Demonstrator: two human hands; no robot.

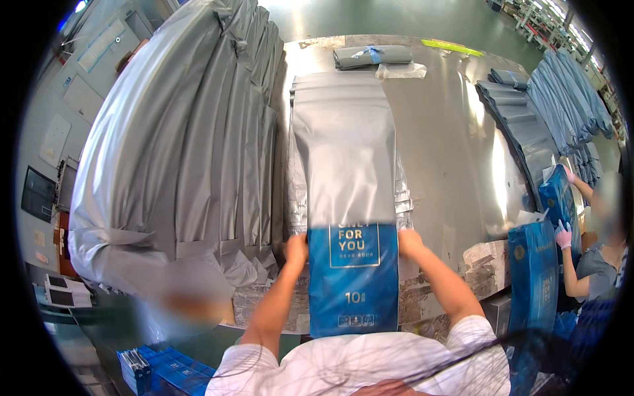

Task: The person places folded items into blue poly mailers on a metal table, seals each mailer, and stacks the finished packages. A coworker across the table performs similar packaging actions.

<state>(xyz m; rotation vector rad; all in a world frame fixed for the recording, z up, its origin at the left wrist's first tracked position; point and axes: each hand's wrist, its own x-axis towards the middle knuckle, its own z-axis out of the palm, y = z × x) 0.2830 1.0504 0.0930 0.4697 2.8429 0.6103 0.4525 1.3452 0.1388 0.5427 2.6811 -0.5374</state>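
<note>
A blue printed package (354, 284) with pale lettering lies lengthwise in front of my body. Its far end meets the mouth of a long silver-grey plastic bag (347, 152); the bag's edge covers the top of the print. My left hand (297, 251) is closed at the left edge of the package, near where bag and package meet. On the opposite edge, at about the same height, my right hand (409, 243) is closed too. The fingertips of both hands are hidden. More silvery bags (403, 191) lie stacked beneath the grey one.
A tall pile of grey bags (191, 145) stands to the left. A rolled grey bundle with a blue tie (373, 57) rests at the far end of the metal table (449, 152). At right, a co-worker's gloved hand (563, 234) is beside blue packages (531, 277). Blue packs (175, 369) sit lower left.
</note>
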